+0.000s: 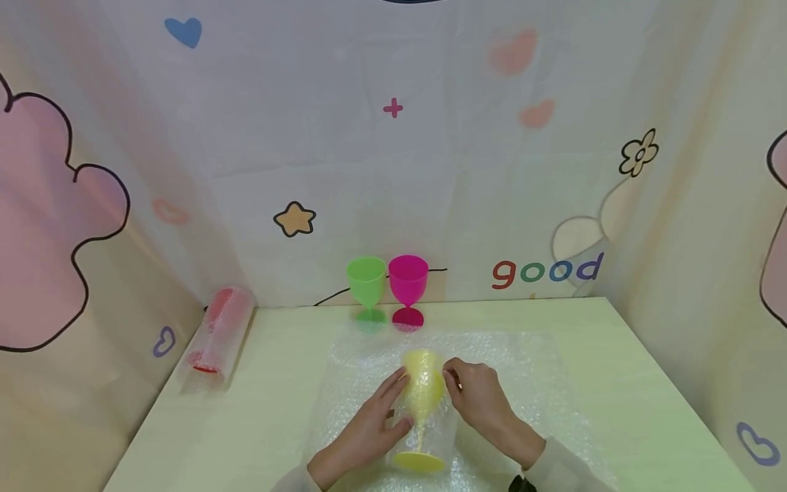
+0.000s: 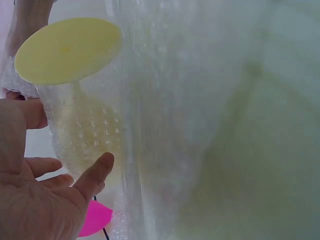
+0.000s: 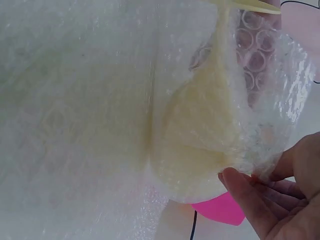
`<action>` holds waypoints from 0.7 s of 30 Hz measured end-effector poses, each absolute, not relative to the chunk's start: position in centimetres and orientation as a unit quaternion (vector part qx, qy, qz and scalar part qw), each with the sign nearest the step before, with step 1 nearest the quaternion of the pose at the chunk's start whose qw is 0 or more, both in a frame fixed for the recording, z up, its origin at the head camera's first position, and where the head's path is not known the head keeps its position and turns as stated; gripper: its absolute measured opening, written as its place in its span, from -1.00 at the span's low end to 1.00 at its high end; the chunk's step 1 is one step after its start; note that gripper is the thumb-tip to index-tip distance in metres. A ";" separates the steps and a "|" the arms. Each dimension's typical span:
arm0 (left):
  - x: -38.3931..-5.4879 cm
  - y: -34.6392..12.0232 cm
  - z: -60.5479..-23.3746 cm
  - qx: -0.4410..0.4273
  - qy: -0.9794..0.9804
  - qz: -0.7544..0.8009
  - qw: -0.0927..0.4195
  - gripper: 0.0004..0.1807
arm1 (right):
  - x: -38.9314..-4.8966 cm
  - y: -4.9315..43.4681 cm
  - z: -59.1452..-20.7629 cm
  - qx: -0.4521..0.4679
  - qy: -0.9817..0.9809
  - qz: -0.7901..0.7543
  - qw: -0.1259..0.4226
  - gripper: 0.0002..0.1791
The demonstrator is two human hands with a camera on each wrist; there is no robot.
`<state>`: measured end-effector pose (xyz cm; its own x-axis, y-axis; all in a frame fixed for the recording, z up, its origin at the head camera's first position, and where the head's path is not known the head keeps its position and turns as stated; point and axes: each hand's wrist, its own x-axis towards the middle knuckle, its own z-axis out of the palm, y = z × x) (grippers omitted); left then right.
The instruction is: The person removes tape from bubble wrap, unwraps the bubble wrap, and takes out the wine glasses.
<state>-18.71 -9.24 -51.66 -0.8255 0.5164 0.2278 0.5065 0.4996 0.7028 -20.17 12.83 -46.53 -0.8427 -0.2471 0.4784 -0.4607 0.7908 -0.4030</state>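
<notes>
A yellow plastic goblet (image 1: 423, 383) lies on its side in the head view, rolled in clear bubble wrap (image 1: 504, 355), with its round base (image 2: 70, 50) showing at the near end. My left hand (image 1: 371, 420) rests along the goblet's left side, its fingers fairly straight and the thumb lower down near the stem. On the other side, my right hand (image 1: 482, 393) pinches the edge of the wrap between thumb and fingers, close to the goblet's rim. In the right wrist view, the goblet's bowl (image 3: 200, 125) shows through the film beside these fingertips.
A green goblet (image 1: 367, 280) and a pink goblet (image 1: 408, 280) stand upright at the table's back edge. A wrapped red item (image 1: 215, 328) lies at the back left of the pale table (image 1: 652, 424). Printed cloth (image 1: 430, 171) surrounds it.
</notes>
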 end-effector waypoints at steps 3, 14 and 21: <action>-18.7 -9.0 -51.4 0.293 0.873 0.390 -0.009 -0.28 | -20.3 12.8 -46.5 0.187 -0.928 0.256 0.196 -0.94; -19.0 -7.3 -49.2 0.319 0.912 0.247 -0.068 -0.30 | -20.3 13.3 -46.5 0.187 -0.930 0.252 0.194 -0.90; -19.4 -6.3 -49.1 0.346 0.916 0.201 -0.038 -0.23 | -20.2 13.6 -46.5 0.192 -0.935 0.235 0.184 -0.86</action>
<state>-19.44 -6.31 -49.15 -0.7574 0.6187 0.2086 0.6492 0.6796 0.3414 -20.23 13.61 -46.50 -0.8586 -0.2718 0.4346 -0.4451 0.8158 -0.3692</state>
